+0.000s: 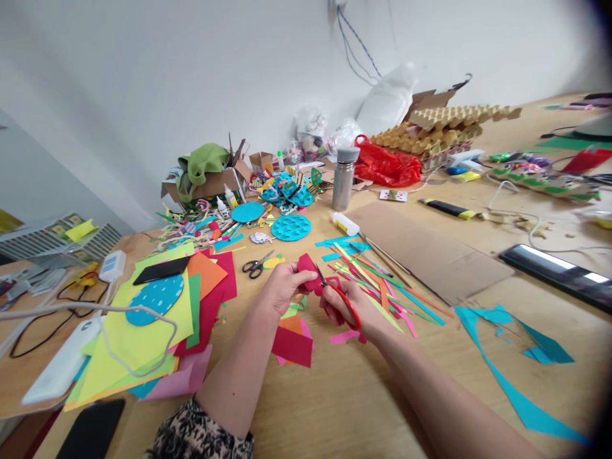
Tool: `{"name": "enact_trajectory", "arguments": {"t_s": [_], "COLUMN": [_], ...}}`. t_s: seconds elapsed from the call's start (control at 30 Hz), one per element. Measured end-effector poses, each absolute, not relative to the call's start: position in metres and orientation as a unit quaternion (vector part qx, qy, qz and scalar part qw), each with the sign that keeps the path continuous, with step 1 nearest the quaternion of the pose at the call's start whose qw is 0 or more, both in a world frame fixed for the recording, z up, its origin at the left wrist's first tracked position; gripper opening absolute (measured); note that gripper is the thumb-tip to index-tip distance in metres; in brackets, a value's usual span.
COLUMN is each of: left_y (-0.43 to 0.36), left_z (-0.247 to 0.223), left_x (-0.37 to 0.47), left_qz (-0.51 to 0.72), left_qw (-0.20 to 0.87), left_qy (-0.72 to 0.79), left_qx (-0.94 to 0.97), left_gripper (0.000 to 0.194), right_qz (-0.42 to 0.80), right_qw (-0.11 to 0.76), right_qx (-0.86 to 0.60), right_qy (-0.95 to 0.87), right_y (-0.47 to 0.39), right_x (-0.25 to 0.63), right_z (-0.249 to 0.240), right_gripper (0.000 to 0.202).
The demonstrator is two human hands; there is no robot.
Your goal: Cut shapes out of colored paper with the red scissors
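My left hand (287,284) pinches a small piece of red paper (306,262) between thumb and fingers. My right hand (351,306) is wrapped round the red handles of a pair of scissors (352,311). The scissor blades lie against the red paper, and another bit of red paper shows just beside them. Below the hands, a red paper rectangle (292,347) lies over orange and pink scraps on the table. To the right of my right hand are several thin coloured paper strips (389,290). Black-handled scissors (255,266) rest on the table left of my hands.
A pile of coloured paper sheets (157,344) with a dark phone (161,270) on it lies left. Blue paper discs (291,227) and a steel bottle (343,182) stand behind my hands. A cardboard sheet (430,255), blue offcuts (530,408) and egg trays (430,137) lie right.
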State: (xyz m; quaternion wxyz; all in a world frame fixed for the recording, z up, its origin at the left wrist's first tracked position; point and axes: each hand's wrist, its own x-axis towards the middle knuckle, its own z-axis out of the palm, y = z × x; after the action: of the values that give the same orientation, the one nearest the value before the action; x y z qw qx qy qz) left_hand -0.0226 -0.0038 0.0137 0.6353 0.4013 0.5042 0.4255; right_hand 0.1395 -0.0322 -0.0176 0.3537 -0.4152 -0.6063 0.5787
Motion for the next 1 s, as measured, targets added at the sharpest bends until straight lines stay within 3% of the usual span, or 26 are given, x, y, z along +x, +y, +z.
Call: {"name": "enact_trajectory", "arguments": {"t_s": [1.0], "left_y": [-0.0034], "left_z": [0.0127], "left_x": [-0.0257], "left_qz": [0.413], "left_qw": [0.638], "left_qy": [0.499], "left_qx": [0.416], "left_gripper": [0.023], "right_qz": [0.587], "right_qw": [0.346], "right_qx": [-0.424], "right_qy": [-0.596], "right_y": [-0.0317], "right_x": [0.1393], "right_z": [-0.0155], "right_gripper": [0.065]}}
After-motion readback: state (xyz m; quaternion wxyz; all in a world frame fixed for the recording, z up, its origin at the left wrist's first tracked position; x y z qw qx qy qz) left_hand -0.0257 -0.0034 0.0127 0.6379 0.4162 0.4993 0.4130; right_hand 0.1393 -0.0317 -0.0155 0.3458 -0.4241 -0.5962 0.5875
